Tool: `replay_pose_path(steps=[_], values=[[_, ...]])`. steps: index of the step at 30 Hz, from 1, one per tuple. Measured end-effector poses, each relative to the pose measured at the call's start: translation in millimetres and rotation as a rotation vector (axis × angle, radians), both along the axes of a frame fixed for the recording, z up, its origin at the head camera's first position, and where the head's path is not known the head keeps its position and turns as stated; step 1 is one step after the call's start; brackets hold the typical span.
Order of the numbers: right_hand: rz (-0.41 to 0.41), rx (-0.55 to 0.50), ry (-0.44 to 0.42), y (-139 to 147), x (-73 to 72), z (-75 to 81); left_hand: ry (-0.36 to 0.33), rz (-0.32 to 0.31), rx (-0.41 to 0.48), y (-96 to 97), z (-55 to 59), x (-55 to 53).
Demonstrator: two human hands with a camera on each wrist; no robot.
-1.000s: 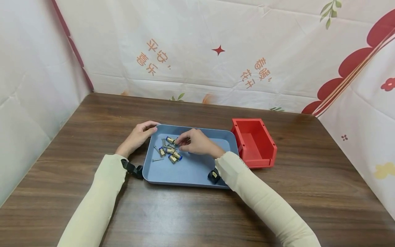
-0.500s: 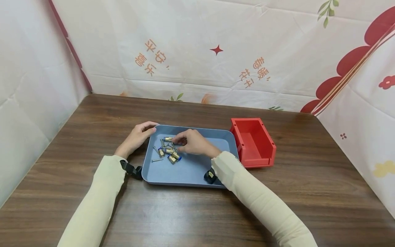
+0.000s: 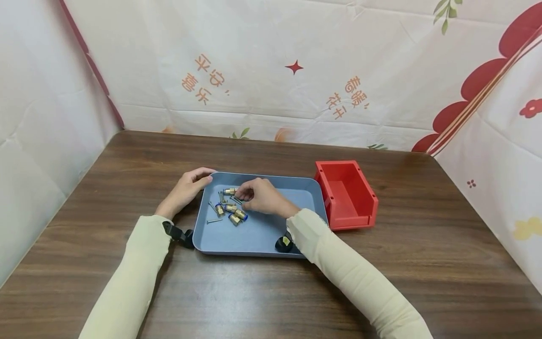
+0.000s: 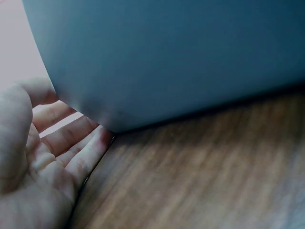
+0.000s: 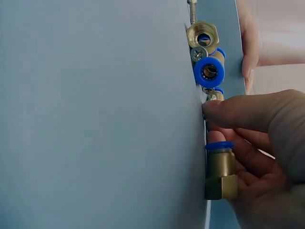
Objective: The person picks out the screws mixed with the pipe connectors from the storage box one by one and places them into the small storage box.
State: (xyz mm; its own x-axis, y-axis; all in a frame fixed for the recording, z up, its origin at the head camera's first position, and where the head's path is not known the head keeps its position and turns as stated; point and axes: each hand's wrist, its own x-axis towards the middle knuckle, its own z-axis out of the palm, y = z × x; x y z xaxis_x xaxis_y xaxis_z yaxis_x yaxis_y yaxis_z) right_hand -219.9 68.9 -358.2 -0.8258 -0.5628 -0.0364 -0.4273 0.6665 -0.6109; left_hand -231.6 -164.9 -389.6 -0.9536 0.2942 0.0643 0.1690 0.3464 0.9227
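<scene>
My left hand [image 3: 186,188] grips the far left corner of the blue-grey tray [image 3: 254,242], its thumb at the side rim and fingers behind the corner. In the left wrist view the fingers [image 4: 78,160] touch the tray wall. My right hand [image 3: 264,197] is low inside the tray, thumb and fingertips bent close together beside the screws [image 3: 236,200]. Whether they pinch one is hidden. Several brass fittings with blue rings [image 3: 235,219] lie among the screws. One fitting [image 5: 220,171] stands below the curled fingers in the right wrist view.
A red plastic bin [image 3: 347,195] stands against the tray's right side. A lone screw [image 3: 214,221] lies at the tray's left. Both are on a dark wooden table [image 3: 237,296], with a printed cloth [image 3: 271,70] hanging behind it.
My right hand has shifted slightly left among the fittings and screws. The far fitting has turned to lie sideways, and two screws near the fingertips have moved. My left hand stays at the corner.
</scene>
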Motion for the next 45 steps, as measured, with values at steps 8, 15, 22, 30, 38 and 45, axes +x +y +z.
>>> replay_pose_path(steps=[8,15,22,30,38,45], values=[[-0.032,-0.033,-0.013,0.9,-3.1,-4.2,-0.005,0.009,0.001,-0.6,0.2,0.3],[-0.051,-0.022,0.005,3.4,-2.1,-5.6,-0.005,0.001,-0.002,1.3,-0.6,-1.0],[-0.055,-0.03,0.019,2.8,-0.2,-4.2,-0.002,-0.006,0.0,1.1,0.2,-2.0],[-0.044,-0.01,0.025,2.3,-0.8,-4.7,-0.005,-0.011,0.012,-0.7,-0.8,-1.3],[-0.021,0.03,0.064,0.9,-0.4,-3.7,-0.007,0.0,0.011,-0.8,-3.6,-2.4],[0.012,0.054,0.08,0.9,0.7,-2.3,-0.006,0.004,0.005,-0.8,-4.0,-3.5]])
